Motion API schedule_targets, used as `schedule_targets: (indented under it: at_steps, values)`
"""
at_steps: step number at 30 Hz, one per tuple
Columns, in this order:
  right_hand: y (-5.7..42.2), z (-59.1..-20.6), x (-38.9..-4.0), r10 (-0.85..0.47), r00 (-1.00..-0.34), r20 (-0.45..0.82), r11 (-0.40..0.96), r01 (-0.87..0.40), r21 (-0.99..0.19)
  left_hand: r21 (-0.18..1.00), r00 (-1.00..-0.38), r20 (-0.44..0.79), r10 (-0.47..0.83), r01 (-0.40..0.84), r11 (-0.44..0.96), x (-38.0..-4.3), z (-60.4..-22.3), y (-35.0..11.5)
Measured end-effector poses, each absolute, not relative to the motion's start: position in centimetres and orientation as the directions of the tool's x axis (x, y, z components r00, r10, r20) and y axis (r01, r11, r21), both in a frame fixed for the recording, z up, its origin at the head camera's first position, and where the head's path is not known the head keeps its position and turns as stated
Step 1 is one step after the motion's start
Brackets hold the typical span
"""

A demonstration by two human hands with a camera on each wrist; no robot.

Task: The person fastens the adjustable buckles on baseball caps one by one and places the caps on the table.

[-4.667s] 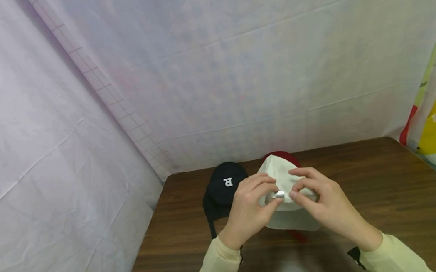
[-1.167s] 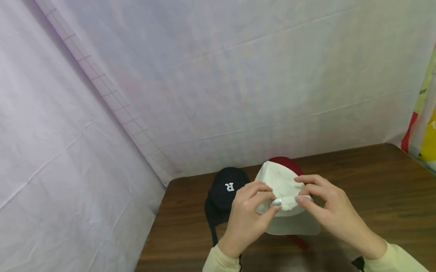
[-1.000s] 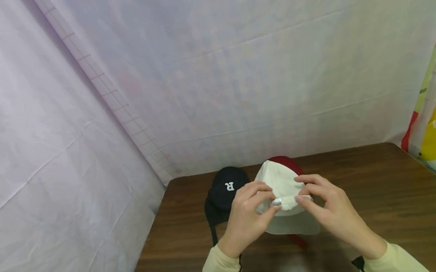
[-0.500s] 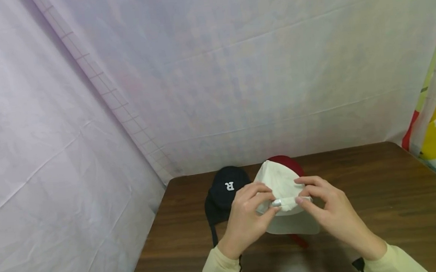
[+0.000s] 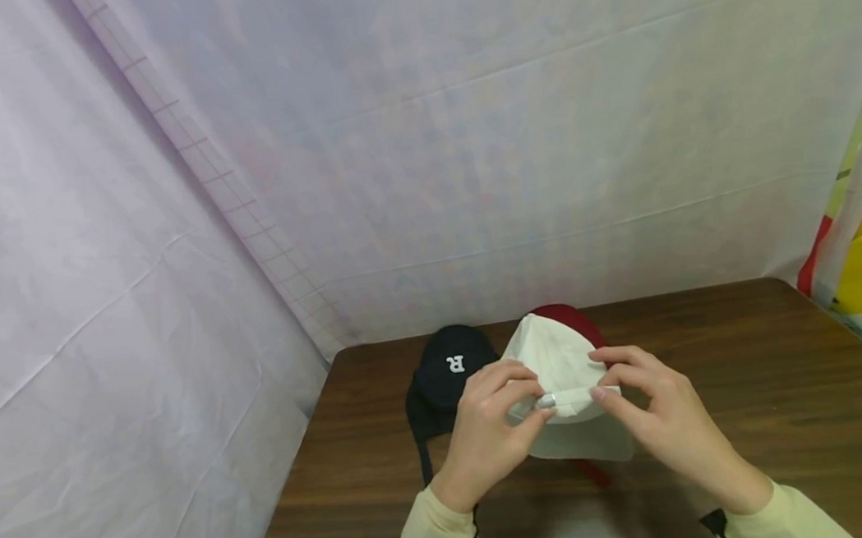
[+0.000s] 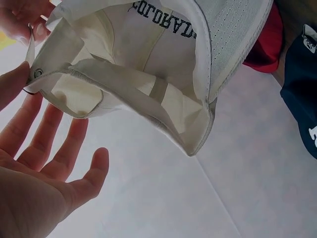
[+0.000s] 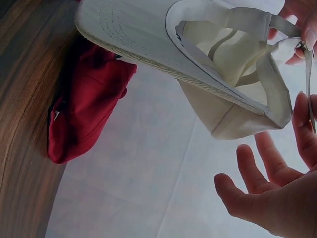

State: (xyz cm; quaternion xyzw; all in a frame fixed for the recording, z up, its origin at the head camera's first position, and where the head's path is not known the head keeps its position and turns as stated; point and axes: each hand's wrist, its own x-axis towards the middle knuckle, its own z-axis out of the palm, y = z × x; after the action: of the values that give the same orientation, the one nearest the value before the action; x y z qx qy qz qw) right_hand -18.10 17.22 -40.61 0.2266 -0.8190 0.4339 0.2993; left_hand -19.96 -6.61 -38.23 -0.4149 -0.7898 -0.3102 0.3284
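A white baseball cap [image 5: 555, 356] hangs over the table between my two hands, its crown away from me and its brim low. My left hand [image 5: 494, 417] pinches the back strap at its silver buckle [image 5: 546, 400]. Thumb and forefinger of my right hand [image 5: 662, 407] pinch the other part of the strap [image 5: 576, 400], whose thin loose end [image 7: 309, 94] shows in the right wrist view. The other fingers of both hands are spread. In the left wrist view the cap's inside faces the camera, with dark stitched letters [image 6: 166, 21].
A black cap [image 5: 448, 371] with a white R lies on the brown table [image 5: 748, 365] at left. Behind the white cap sits a dark red cap [image 5: 571, 318], partly hidden, its red strap [image 5: 593, 471] showing below. A pale curtain [image 5: 470, 176] hangs behind the table.
Several seconds ago the right fingertips were apart from the buckle; now they hold the strap, which stretches between both hands. In the last half second the right hand shifted slightly right.
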Motion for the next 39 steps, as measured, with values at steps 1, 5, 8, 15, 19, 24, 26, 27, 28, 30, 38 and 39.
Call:
schedule_targets:
  at_steps: [1,5,8,15,19,24,26,27,28,30,38,39]
  values:
    - [17.24,-40.61,-18.11,-0.111,-0.72,0.685,0.521,-0.629,-0.577,0.217,-0.44,0.776,0.452,0.859,0.463,-19.97,-38.23,-6.61]
    - [17.25,-40.65,-18.1,-0.109,-0.725,0.681,0.521,-0.625,-0.582,0.216,-0.439,0.777,0.451,0.859,0.464,-19.97,-38.29,-6.63]
    - [17.25,-40.71,-18.09,-0.107,-0.726,0.679,0.521,-0.623,-0.584,0.218,-0.44,0.776,0.451,0.859,0.463,-19.97,-38.34,-6.63]
    - [17.27,-40.89,-18.12,-0.107,-0.728,0.677,0.518,-0.622,-0.587,0.213,-0.435,0.778,0.454,0.862,0.461,-19.99,-38.3,-6.59]
    - [17.25,-40.8,-18.12,-0.105,-0.731,0.674,0.516,-0.619,-0.592,0.214,-0.436,0.777,0.454,0.862,0.46,-20.0,-38.21,-6.57]
    - [17.23,-40.75,-18.11,-0.105,-0.733,0.672,0.515,-0.619,-0.594,0.219,-0.438,0.777,0.452,0.861,0.459,-20.0,-38.18,-6.57]
    - [17.25,-40.79,-18.11,-0.106,-0.733,0.672,0.513,-0.619,-0.595,0.22,-0.44,0.776,0.452,0.86,0.46,-20.0,-38.21,-6.58]
    - [17.26,-40.83,-18.12,-0.106,-0.732,0.673,0.514,-0.62,-0.593,0.22,-0.441,0.776,0.452,0.86,0.461,-19.99,-38.22,-6.58]
    - [17.27,-40.87,-18.13,-0.107,-0.732,0.673,0.514,-0.62,-0.593,0.219,-0.441,0.775,0.452,0.859,0.462,-19.98,-38.24,-6.58]
    - [17.32,-40.92,-18.14,-0.108,-0.732,0.673,0.514,-0.62,-0.592,0.219,-0.442,0.775,0.452,0.858,0.464,-19.98,-38.27,-6.58]
    - [17.41,-40.88,-17.86,-0.112,-0.758,0.642,0.519,-0.596,-0.613,0.219,-0.442,0.777,0.449,0.858,0.465,-19.98,-38.4,-6.55]
    - [17.42,-40.9,-17.83,-0.113,-0.761,0.639,0.519,-0.594,-0.615,0.218,-0.44,0.778,0.449,0.859,0.464,-19.98,-38.43,-6.55]
